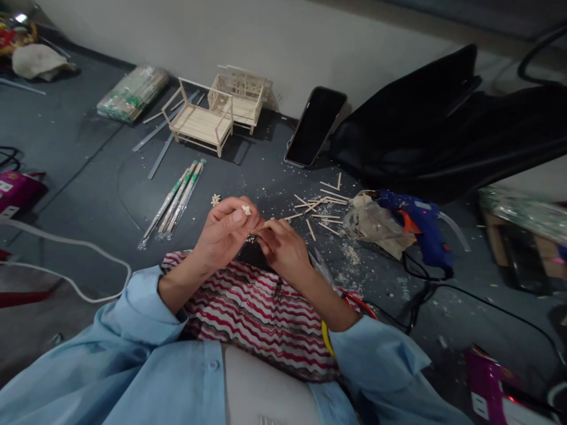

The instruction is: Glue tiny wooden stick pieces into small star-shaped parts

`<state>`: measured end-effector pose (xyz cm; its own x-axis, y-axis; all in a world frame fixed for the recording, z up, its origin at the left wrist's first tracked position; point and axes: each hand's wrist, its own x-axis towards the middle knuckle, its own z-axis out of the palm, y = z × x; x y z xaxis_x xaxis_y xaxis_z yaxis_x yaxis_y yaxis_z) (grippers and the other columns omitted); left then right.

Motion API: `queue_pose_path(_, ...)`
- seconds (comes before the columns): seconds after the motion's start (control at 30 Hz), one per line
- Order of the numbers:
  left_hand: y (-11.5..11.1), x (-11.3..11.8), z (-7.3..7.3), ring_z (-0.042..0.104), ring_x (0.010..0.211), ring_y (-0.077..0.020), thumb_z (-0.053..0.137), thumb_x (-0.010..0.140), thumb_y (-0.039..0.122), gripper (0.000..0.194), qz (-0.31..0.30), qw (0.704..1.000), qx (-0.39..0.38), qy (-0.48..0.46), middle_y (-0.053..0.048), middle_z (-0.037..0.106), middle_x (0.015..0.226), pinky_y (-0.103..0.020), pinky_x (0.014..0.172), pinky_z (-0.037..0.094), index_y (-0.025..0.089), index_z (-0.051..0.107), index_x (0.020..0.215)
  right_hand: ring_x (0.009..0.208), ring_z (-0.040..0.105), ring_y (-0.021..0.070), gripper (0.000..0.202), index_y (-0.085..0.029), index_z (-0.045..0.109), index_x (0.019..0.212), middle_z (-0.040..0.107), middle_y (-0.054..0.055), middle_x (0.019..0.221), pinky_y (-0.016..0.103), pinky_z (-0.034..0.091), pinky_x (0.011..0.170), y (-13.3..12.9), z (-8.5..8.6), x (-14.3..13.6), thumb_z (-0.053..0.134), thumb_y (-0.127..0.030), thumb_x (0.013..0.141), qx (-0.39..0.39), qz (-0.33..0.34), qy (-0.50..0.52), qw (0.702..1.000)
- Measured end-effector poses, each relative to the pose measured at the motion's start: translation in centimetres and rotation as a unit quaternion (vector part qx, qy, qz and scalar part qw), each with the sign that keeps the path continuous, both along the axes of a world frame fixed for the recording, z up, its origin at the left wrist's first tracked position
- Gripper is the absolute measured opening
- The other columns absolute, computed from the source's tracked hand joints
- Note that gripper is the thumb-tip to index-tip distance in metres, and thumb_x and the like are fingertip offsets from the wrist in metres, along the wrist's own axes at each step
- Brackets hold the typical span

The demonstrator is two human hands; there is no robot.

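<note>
My left hand (225, 231) is closed, with a small pale wooden piece (246, 209) pinched between thumb and forefinger. Close against it on the right, my right hand (283, 245) has its fingers bent together at the left fingertips; whatever they hold is too small to make out. A small star-like wooden piece (215, 200) lies on the dark tabletop (248, 177) just beyond the left hand. Short thin sticks (313, 205) are scattered to the right of the hands, among pale crumbs. Several wrapped stick bundles (177, 198) lie to the left.
Two miniature wooden benches (201, 123) (241, 103) stand at the back, beside metal strips (162, 154). A phone (315, 127) leans near the wall. On the right are a plastic bag (376, 224), a blue glue gun (420, 227) with its cable, and black cloth (398, 124).
</note>
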<state>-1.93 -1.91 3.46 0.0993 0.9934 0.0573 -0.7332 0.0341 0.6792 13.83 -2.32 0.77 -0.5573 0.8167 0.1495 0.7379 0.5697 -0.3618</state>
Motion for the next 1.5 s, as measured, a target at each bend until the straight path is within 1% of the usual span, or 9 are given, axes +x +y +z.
queue_pose_path(0.37,0.0,0.0,-0.2,0.050,0.064,-0.0103,0.083,0.071,0.036,0.017,-0.011,1.000,0.004,-0.015,0.002,0.056,0.068,-0.028,0.067,0.046,0.022,0.072,0.074,0.091,0.054,0.0217,0.017,-0.020,0.071,0.098,0.068,0.007,0.096,0.032,0.043,0.076,-0.2,-0.2,0.0,0.054,-0.017,0.094,0.011,0.007,-0.017,1.000)
queue_pose_path(0.8,0.1,0.3,-0.7,0.051,0.065,-0.0092,0.083,0.070,0.033,0.017,-0.011,1.000,-0.004,-0.021,0.002,0.058,0.068,-0.026,0.067,0.045,0.020,0.075,0.075,0.093,0.054,0.0250,0.017,-0.017,0.069,0.093,0.067,0.013,0.106,0.037,0.042,0.075,0.4,-0.7,-0.5,0.052,-0.015,0.094,0.088,0.089,-0.106,0.986)
queue_pose_path(0.9,0.2,0.3,-0.7,0.051,0.065,-0.0095,0.084,0.068,0.034,0.018,-0.005,1.000,-0.014,-0.012,0.002,0.056,0.066,-0.026,0.067,0.045,0.020,0.075,0.074,0.093,0.057,0.0250,0.015,-0.016,0.067,0.091,0.068,0.013,0.100,0.037,0.045,0.077,0.5,-0.2,-0.2,0.052,-0.016,0.093,0.040,0.066,-0.044,0.996)
queue_pose_path(0.97,0.2,0.3,-0.7,0.050,0.065,-0.0094,0.084,0.068,0.033,0.017,-0.007,1.000,-0.020,-0.007,0.002,0.057,0.066,-0.026,0.067,0.045,0.020,0.074,0.074,0.088,0.060,0.0222,0.011,-0.017,0.065,0.089,0.069,0.009,0.092,0.034,0.047,0.076,0.2,0.6,0.4,0.054,-0.018,0.092,-0.031,-0.001,0.074,0.997)
queue_pose_path(1.1,0.0,0.6,-0.9,0.048,0.061,-0.0085,0.083,0.070,0.032,0.015,-0.020,0.999,-0.028,0.000,0.002,0.058,0.064,-0.026,0.066,0.045,0.020,0.074,0.074,0.059,0.057,0.0120,0.007,-0.021,0.063,0.088,0.065,-0.001,0.075,0.025,0.044,0.055,-1.9,3.1,2.3,0.063,-0.028,0.090,-0.206,-0.144,0.333,0.909)
queue_pose_path(1.2,-0.5,1.1,-1.5,0.049,0.061,-0.0086,0.083,0.070,0.033,0.015,-0.043,0.998,-0.041,0.017,0.002,0.060,0.065,-0.025,0.066,0.045,0.021,0.075,0.076,0.046,0.049,0.0070,0.013,-0.021,0.061,0.086,0.063,-0.004,0.070,0.022,0.038,0.045,-4.0,4.5,3.2,0.068,-0.032,0.087,-0.287,-0.169,0.454,0.827)
queue_pose_path(1.3,-1.1,1.7,-2.2,0.053,0.064,-0.0096,0.083,0.070,0.033,0.017,-0.070,0.995,-0.048,0.051,0.000,0.064,0.068,-0.026,0.068,0.044,0.019,0.076,0.076,0.046,0.051,0.0058,0.019,-0.022,0.057,0.088,0.066,-0.004,0.077,0.021,0.039,0.043,-5.2,4.4,3.3,0.074,-0.030,0.082,-0.295,-0.174,0.551,0.761)
queue_pose_path(1.37,-1.3,2.0,-2.6,0.055,0.065,-0.0101,0.085,0.067,0.034,0.020,-0.085,0.992,-0.055,0.074,0.000,0.066,0.071,-0.026,0.067,0.044,0.018,0.076,0.075,0.046,0.051,0.0058,0.020,-0.023,0.056,0.087,0.067,-0.004,0.077,0.020,0.040,0.042,-5.4,3.9,3.3,0.074,-0.029,0.082,-0.283,-0.169,0.583,0.742)
queue_pose_path(1.5,-1.7,2.5,-3.2,0.057,0.066,-0.0103,0.087,0.064,0.035,0.022,-0.111,0.987,-0.063,0.100,-0.001,0.066,0.072,-0.025,0.066,0.044,0.017,0.076,0.072,0.049,0.054,0.0065,0.017,-0.021,0.059,0.084,0.068,-0.003,0.077,0.020,0.042,0.045,-5.3,3.4,3.7,0.074,-0.029,0.081,-0.256,-0.178,0.568,0.762)
